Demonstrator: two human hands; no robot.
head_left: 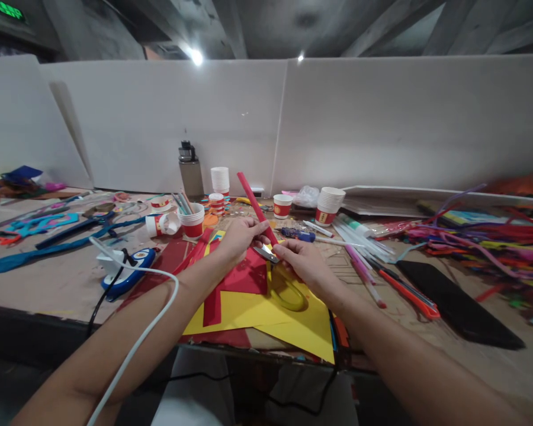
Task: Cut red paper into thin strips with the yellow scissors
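A long red strip (251, 194) slants up between the two hands, above the cluttered table, its top end pointing away and a little to the left. The left hand (247, 235) has fingers and thumb pinched on it partway down, and the right hand (305, 260) closes thumb and fingers on its lower end. Just beneath them lie the scissors (288, 296), yellow handles toward the person, over yellow paper (242, 310) and red paper (244, 274). Beyond, there's a cup of pencils (190, 222), a single paper cup (283, 206) and a cup stack (328, 206). Out to the right, an orange cutter (411, 293) sits beside a black phone-like slab (457, 303); over on the left, a blue-and-white device (131, 271) rests near a white cable (171, 296).
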